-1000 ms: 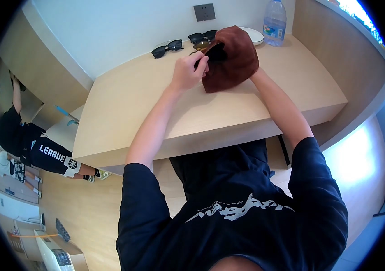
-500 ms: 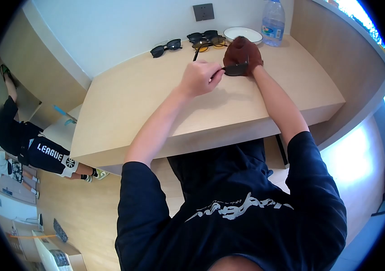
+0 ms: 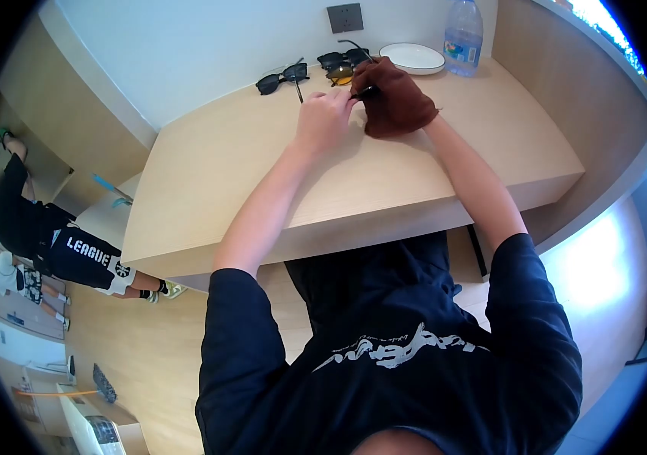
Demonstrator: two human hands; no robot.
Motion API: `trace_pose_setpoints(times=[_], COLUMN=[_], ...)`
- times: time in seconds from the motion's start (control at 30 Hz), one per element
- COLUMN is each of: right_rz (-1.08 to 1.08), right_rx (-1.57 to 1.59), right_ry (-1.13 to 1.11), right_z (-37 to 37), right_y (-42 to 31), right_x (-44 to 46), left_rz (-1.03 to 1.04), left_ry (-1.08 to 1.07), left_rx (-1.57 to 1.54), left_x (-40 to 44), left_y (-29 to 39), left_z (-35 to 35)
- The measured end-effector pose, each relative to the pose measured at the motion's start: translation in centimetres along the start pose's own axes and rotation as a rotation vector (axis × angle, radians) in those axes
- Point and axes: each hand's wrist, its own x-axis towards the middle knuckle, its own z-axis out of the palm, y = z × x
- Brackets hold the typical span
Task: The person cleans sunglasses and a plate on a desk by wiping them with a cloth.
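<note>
My left hand [image 3: 322,120] is closed on a pair of dark sunglasses [image 3: 367,92], holding them over the desk. One thin temple arm sticks up past the fingers. A brown cloth [image 3: 401,105] drapes over my right hand, hiding its fingers. The cloth is folded around part of the sunglasses, so most of the lenses cannot be seen. Behind the hands lie another pair of dark sunglasses [image 3: 282,78], a second dark pair [image 3: 332,59] and yellow-tinted glasses [image 3: 341,76], partly covered by the cloth.
A white plate [image 3: 422,62] and a clear water bottle [image 3: 463,42] stand at the back right of the wooden desk [image 3: 217,174]. A wooden side panel [image 3: 566,76] borders the right. Two people are off to the left; one wears black clothing [image 3: 16,208]. A mop [image 3: 103,383] shows lower left.
The cloth-covered right hand has turned and moved left, closing over the lens that showed before. My left hand has shifted slightly left, and the sunglasses have tilted.
</note>
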Motion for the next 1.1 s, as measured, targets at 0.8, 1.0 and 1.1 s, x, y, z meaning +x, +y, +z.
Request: trace_pose_setpoints(times=[0.8,1.0,1.1], right_rz=[0.351,0.44,0.344], right_rx=[0.034,0.435,0.28], right_ry=[-0.279,-0.19,-0.148], right_z=[0.2,-0.8,-0.4], right_y=[0.4,-0.3,-0.1], right_x=[-0.5,-0.5,0.0], left_rz=[-0.2,-0.65,-0.671], left_ry=[0.14,-0.02,-0.058], left_rx=[0.117,0.024,-0.026], left_x=[0.4,0.5,0.7], left_y=[-1.7,-2.7,-3.0], left_z=[0.5,1.1,1.0])
